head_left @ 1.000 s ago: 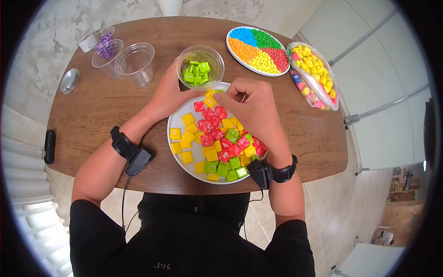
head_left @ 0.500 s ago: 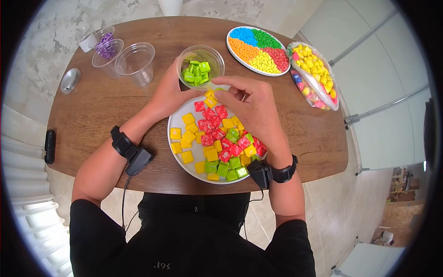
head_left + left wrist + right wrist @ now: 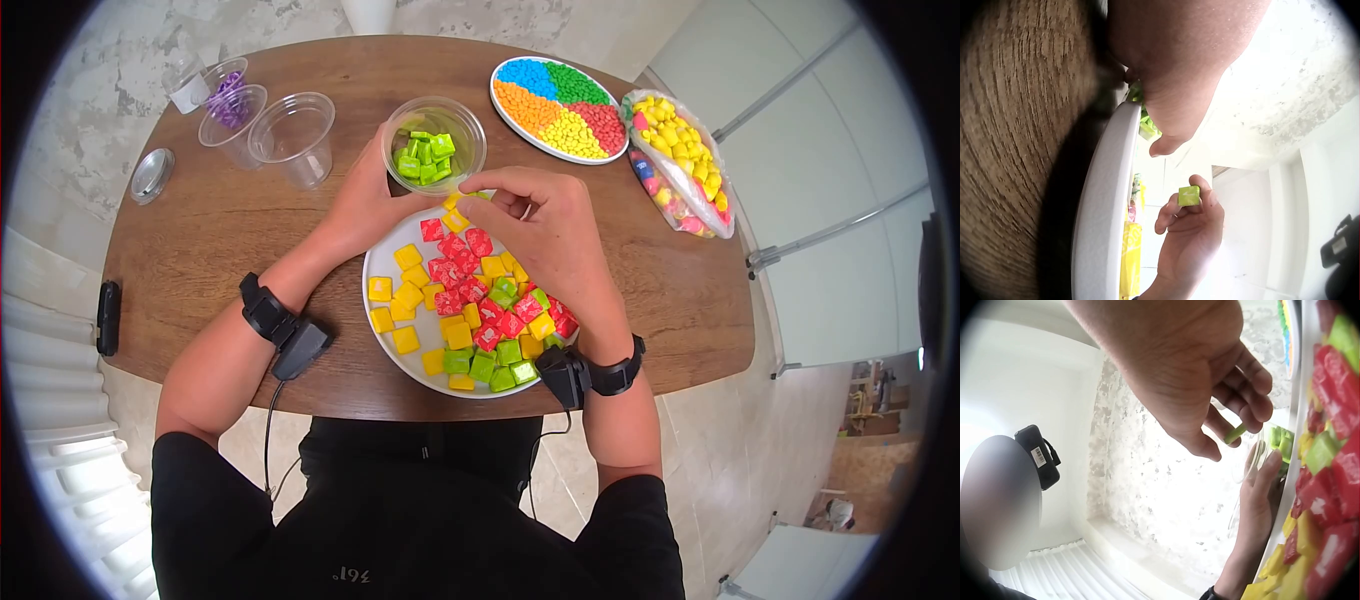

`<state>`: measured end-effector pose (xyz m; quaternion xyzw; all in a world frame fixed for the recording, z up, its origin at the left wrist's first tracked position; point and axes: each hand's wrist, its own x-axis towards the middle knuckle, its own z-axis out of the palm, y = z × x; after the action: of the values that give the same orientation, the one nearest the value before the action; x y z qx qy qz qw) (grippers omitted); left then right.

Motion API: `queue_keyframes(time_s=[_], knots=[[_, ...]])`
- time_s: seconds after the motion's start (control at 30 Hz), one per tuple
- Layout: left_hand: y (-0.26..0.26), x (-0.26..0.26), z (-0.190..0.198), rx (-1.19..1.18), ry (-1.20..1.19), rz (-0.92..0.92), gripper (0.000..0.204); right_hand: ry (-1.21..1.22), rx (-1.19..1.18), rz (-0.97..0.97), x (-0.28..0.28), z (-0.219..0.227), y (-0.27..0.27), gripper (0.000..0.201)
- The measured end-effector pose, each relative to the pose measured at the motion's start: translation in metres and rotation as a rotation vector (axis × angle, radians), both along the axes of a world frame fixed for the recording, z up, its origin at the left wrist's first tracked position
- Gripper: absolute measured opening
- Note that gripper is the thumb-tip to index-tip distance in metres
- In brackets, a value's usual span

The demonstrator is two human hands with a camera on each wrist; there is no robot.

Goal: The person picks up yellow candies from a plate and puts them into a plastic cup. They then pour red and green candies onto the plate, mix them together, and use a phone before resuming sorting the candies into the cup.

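In the head view, my left hand [image 3: 368, 208] grips a clear plastic cup [image 3: 468, 122] from its left side. Several green-wrapped square candies [image 3: 426, 158] lie inside it. My right hand [image 3: 552, 230] is beside the cup's near rim, over the far part of a white plate [image 3: 375, 335]. A green candy [image 3: 1189, 195] is held at the right hand's fingertips, plain in the left wrist view. The right wrist view shows that candy [image 3: 1235, 433] edge-on, close to the cup. Red candies [image 3: 452, 258], yellow candies [image 3: 405, 297] and green candies [image 3: 480, 367] are spread over the plate.
Toward the back left stand an empty clear cup [image 3: 292, 130], a cup holding purple pieces [image 3: 228, 105] and a round metal lid [image 3: 152, 174]. A plate of coloured sweets [image 3: 560, 110] sits at the back right, beside an open bag [image 3: 685, 165] of yellow pieces.
My right hand's index finger has straightened toward the cup's rim, away from the thumb. The left hand and cup have stayed in place.
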<state>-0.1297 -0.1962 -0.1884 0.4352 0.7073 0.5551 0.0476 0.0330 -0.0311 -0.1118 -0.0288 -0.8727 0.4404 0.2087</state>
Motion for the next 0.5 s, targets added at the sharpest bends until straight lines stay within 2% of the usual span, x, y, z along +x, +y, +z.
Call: queue_keyframes(time_s=[0.5], knots=[[-0.0002, 0.0006, 0.0016, -0.012, -0.008, -0.005, 0.086, 0.027, 0.008, -0.001, -0.0002, -0.0026, 0.0019, 0.018]])
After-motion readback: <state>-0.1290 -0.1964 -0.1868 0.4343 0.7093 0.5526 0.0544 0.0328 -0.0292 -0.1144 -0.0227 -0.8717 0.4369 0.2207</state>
